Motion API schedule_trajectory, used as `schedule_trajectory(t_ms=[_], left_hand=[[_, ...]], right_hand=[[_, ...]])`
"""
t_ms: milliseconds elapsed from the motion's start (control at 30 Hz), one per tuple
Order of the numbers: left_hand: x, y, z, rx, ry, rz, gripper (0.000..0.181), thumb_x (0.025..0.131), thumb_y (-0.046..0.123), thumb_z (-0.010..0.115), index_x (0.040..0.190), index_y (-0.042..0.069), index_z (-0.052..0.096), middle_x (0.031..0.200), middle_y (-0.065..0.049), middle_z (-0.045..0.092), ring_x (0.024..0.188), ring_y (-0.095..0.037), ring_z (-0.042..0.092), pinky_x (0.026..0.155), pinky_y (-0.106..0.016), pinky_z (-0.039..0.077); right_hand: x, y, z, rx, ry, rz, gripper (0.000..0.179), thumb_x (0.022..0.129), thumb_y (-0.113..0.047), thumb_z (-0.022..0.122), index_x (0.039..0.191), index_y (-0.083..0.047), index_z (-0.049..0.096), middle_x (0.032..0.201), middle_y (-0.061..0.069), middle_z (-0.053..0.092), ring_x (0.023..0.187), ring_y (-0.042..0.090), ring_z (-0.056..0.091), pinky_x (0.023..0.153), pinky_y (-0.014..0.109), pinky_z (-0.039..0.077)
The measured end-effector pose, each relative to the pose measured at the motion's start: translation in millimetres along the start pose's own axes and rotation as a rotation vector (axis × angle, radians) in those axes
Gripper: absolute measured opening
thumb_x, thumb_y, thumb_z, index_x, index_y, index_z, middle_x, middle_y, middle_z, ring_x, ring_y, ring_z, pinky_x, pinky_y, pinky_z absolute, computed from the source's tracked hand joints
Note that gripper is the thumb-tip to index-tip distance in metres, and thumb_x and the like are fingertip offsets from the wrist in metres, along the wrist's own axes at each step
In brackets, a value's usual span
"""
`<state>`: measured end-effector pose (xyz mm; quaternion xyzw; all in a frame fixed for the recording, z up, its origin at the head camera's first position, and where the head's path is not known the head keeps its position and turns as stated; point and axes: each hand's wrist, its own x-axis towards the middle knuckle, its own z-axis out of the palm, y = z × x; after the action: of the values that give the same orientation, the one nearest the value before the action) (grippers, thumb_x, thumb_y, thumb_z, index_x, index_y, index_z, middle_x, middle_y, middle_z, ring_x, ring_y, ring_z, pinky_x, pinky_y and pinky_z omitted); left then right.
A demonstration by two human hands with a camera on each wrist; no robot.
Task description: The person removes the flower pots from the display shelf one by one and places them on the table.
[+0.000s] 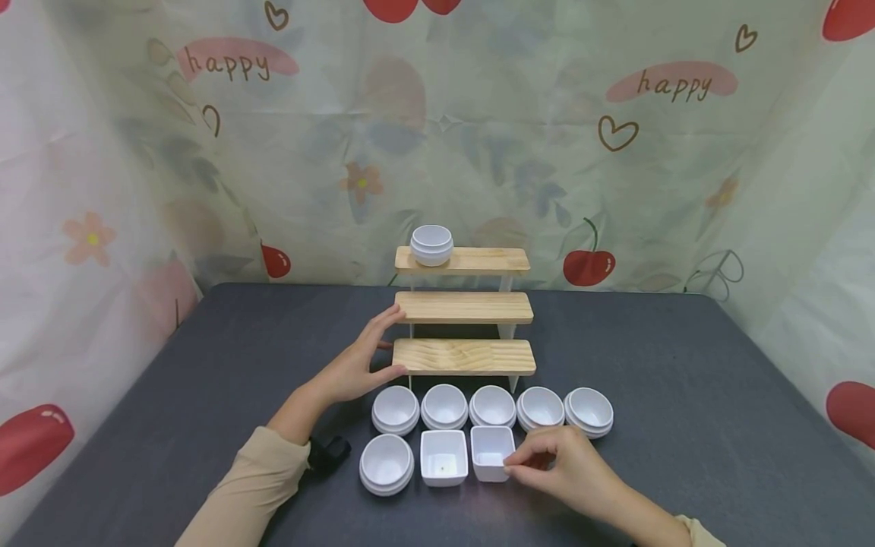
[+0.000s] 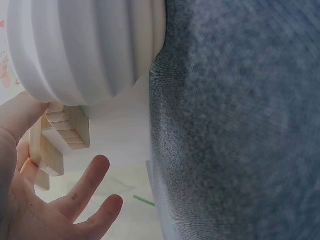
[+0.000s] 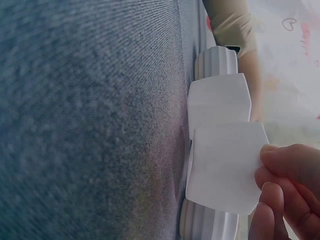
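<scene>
At the front right of the bowls, my right hand (image 1: 567, 467) pinches the rim of a white square bowl (image 1: 492, 450) between thumb and fingers. In the right wrist view this square bowl (image 3: 227, 165) stands close to the cloth. Beside it on the left are another square bowl (image 1: 443, 460) and a round one (image 1: 386, 465). My left hand (image 1: 352, 372) is at the left end of a three-tier wooden stand, thumb on the lowest board (image 1: 465, 357) and a fingertip at the middle board (image 1: 465, 308). Its other fingers extend apart in the left wrist view.
Several white round bowls (image 1: 444, 406) line up directly before the stand. One stacked-looking round bowl (image 1: 431, 245) sits on the left of the top board (image 1: 488, 260). A dark cloth (image 1: 683, 395) covers the table, and a printed curtain (image 1: 465, 152) hangs behind it.
</scene>
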<state>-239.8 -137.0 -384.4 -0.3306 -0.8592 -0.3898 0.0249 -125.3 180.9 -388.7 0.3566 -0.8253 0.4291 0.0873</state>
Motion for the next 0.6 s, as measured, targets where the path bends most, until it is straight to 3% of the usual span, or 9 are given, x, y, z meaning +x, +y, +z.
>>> schedule_trajectory(t_ms=[600], left_hand=[[0.1, 1.1, -0.3, 0.013, 0.0, -0.016, 0.08, 0.087, 0.015, 0.066, 0.148, 0.011, 0.015, 0.157, -0.013, 0.007, 0.136, -0.033, 0.034, 0.1, -0.044, 0.048]], right_hand=[[-1.2, 3.0, 0.8, 0.001, -0.022, -0.019, 0.01, 0.072, -0.001, 0.076, 0.073, -0.011, 0.074, 0.064, -0.003, 0.066, 0.062, -0.011, 0.047, 0.049, 0.011, 0.045]])
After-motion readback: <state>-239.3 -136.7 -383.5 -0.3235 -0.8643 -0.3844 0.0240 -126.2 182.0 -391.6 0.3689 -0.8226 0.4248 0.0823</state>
